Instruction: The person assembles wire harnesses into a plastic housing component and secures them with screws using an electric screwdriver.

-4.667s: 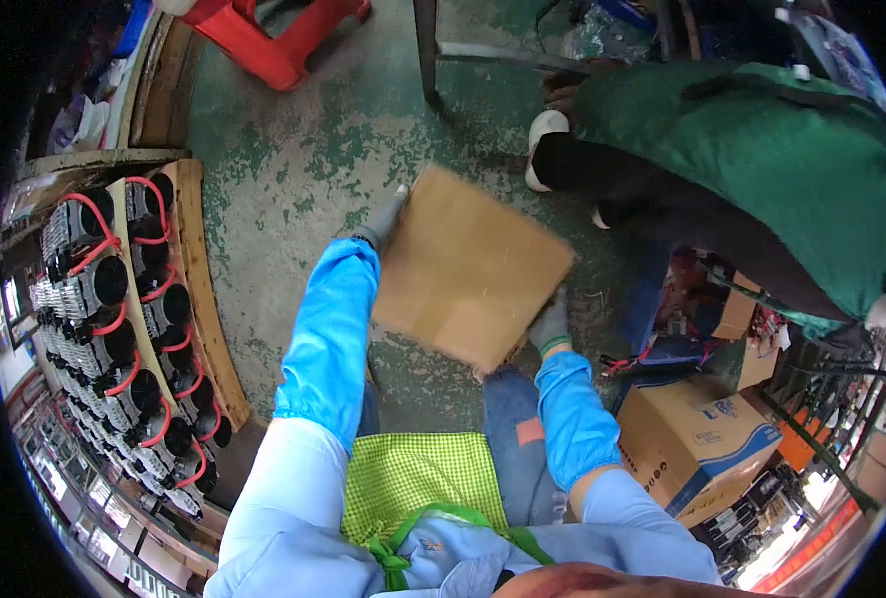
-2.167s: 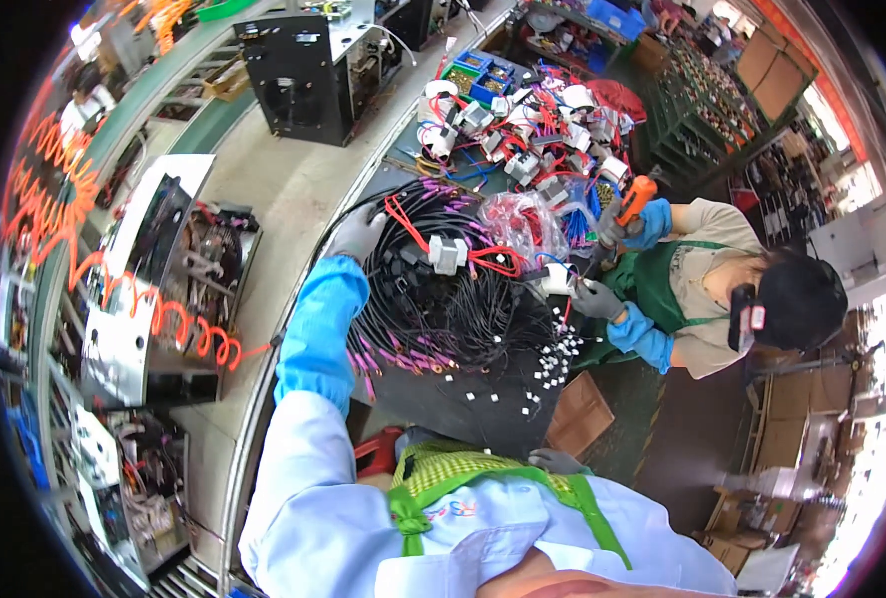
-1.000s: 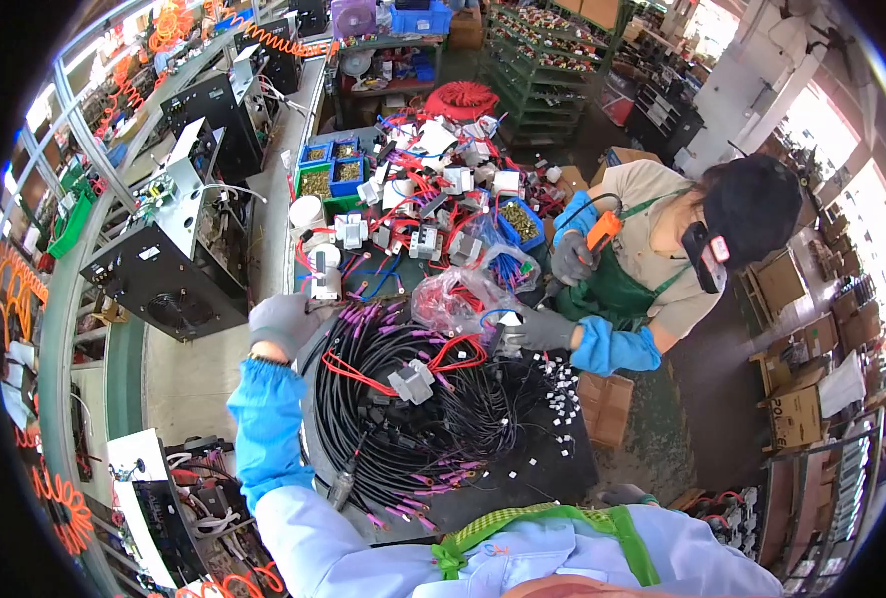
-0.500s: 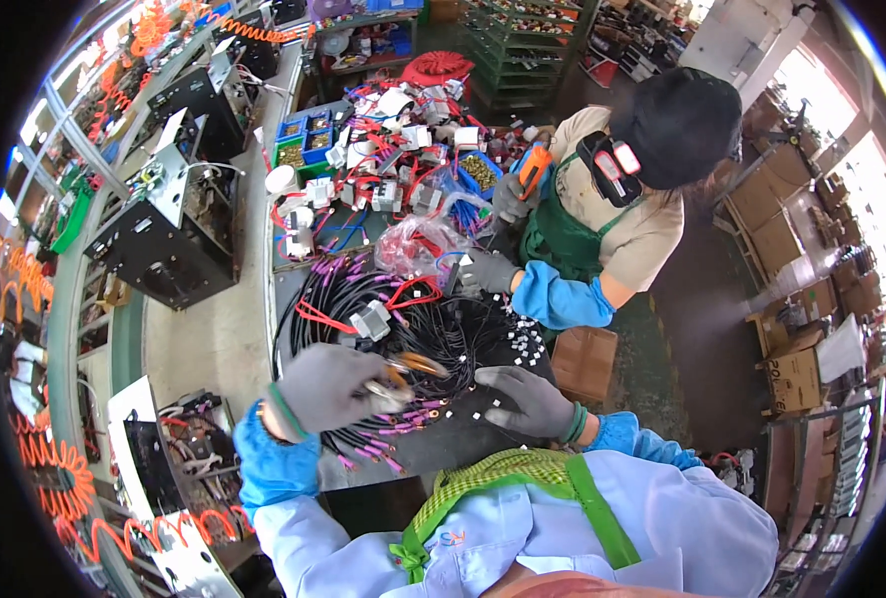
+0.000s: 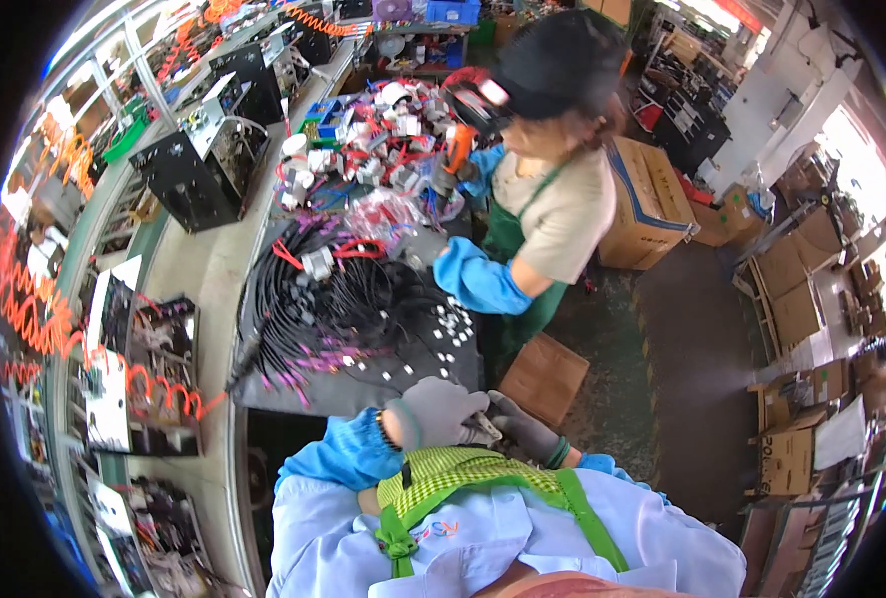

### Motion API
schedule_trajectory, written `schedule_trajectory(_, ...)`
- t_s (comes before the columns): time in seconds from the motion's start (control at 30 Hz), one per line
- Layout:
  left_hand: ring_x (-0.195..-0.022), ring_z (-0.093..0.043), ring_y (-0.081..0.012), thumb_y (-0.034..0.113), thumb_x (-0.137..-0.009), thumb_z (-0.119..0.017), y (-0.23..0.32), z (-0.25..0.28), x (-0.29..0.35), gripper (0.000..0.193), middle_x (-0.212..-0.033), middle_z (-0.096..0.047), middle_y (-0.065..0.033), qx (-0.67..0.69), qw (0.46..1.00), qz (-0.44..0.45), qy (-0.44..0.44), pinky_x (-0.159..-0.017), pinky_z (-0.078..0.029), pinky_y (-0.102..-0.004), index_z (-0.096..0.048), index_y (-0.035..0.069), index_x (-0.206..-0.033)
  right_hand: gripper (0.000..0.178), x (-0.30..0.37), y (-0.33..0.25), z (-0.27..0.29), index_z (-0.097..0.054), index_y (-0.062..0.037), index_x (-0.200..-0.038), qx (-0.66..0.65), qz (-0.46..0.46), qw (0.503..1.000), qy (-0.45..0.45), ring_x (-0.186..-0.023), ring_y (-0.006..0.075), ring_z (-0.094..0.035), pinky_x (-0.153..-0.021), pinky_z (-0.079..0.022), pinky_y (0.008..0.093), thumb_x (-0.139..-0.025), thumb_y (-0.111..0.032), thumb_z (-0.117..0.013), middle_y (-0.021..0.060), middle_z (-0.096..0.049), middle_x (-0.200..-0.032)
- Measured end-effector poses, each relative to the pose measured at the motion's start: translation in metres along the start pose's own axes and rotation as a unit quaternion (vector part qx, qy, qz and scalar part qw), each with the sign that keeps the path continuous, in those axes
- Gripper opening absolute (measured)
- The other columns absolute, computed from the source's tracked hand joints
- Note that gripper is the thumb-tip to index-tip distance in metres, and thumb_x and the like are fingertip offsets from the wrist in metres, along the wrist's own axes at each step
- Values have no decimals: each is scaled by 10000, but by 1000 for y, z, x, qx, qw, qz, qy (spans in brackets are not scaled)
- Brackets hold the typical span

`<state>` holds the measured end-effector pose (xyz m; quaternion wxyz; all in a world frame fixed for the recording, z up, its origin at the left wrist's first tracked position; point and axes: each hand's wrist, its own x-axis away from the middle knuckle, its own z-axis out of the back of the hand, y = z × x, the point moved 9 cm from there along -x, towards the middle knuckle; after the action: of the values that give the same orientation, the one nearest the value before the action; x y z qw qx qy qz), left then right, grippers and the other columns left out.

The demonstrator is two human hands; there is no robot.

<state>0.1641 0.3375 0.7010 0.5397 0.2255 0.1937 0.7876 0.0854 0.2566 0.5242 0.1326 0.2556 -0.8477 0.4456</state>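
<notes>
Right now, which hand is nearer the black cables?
Left. The left hand is on the near side of the black cables, toward their right; the right hand is farther right.

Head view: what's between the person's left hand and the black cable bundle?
Dark tabletop with a few small white pieces scattered on it, between left hand and black cable bundle; visible in the head view.
</notes>
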Motion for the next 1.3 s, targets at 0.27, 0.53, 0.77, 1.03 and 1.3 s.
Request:
schedule_trajectory(0.27,-840,-640,-357,426,-808,-622,148,-167,-124,395,-874,-652,-123,-101,984,-41,-140,-702,-489,-484,-601,108,-1040,268,134,36,136,-538,-55,-1183,-79,-26,996,-22,-1050,169,-574,-927,-473,325,-1000,-167,-379,80,-586,-1163)
schedule_trajectory(0.53,-1010,-601,-364,428,-841,-593,165,-207,-151,529,-1149,-612,-170,159,978,-127,-42,-855,-479,-460,-514,138,-1276,336,183,85,218,-545,-35,-1190,-353,-46,921,160,-976,226,-599,-807,-521,371,-1002,-283,-418,79,-620,-1062)
schedule_trajectory(0.77,-977,-594,-400,436,-860,-561,21,-210,-81,461,-1081,-628,-182,84,984,156,26,-825,-480,-478,-575,91,-1166,290,210,84,268,-588,-133,-1143,65,-158,953,252,-593,131,-605,-478,-478,292,-900,-288,-624,29,-609,-746)
schedule_trajectory(1.03,-983,-605,-365,445,-866,-554,-20,-275,-7,457,-1049,-629,-170,146,914,379,-8,-832,-484,-468,-558,112,-1179,608,144,19,327,-411,-157,-1397,685,-212,691,88,-969,390,-631,-801,-494,432,-839,-350,-556,240,-637,-1077)
schedule_trajectory(1.3,-928,-618,-371,396,-847,-602,-35,-338,-64,416,-994,-655,-168,269,802,491,210,-786,-496,-445,-595,82,-1120,573,26,-49,409,-424,-212,-1391,780,-233,569,-116,-926,418,-622,-807,-493,455,-855,-374,-547,258,-624,-1062)
